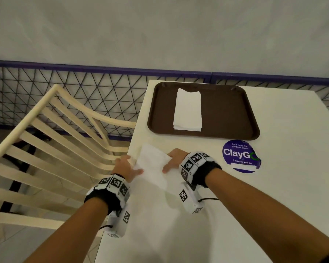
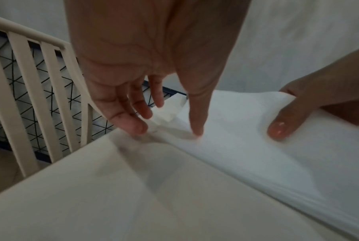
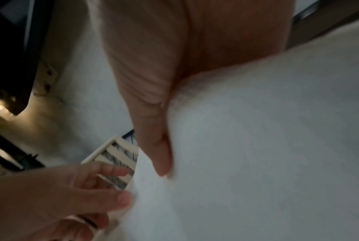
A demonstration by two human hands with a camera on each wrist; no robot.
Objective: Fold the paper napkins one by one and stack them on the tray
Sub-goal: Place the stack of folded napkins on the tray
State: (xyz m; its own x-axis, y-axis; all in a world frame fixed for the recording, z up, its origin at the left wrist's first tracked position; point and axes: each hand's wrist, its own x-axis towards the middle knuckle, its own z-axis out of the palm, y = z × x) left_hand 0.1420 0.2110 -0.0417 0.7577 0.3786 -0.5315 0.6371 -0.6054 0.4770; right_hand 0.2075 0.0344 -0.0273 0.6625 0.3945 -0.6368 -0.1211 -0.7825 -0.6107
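**Napkin held at both edges near the table corner**

The napkin (image 1: 153, 164) lies at the near left corner of the table (image 1: 273, 186), partly lifted between both hands, short of the tray (image 1: 226, 111). The left hand (image 1: 124, 168) pinches its left edge, thumb on top and fingers reaching under; the right hand (image 1: 174, 160) pinches the right edge, thumb on top and fingers hidden behind the sheet. Holding opposite edges like this probably keeps the thin paper taut, so that one side can be brought over the other for a clean crease. A stack (image 1: 187, 110) of folded napkins already sits left of the middle of the tray, so this one looks like the next to join it.

Only the head view shows the tray, the stack, a purple sticker (image 1: 240, 156) just in front of the tray and a slatted chair (image 1: 65, 141) left of the table. The left wrist view shows the sheet rumpled under the left fingertips and the right thumb pressing the paper. The right wrist view is blurred; it shows the paper curving up against the right palm.
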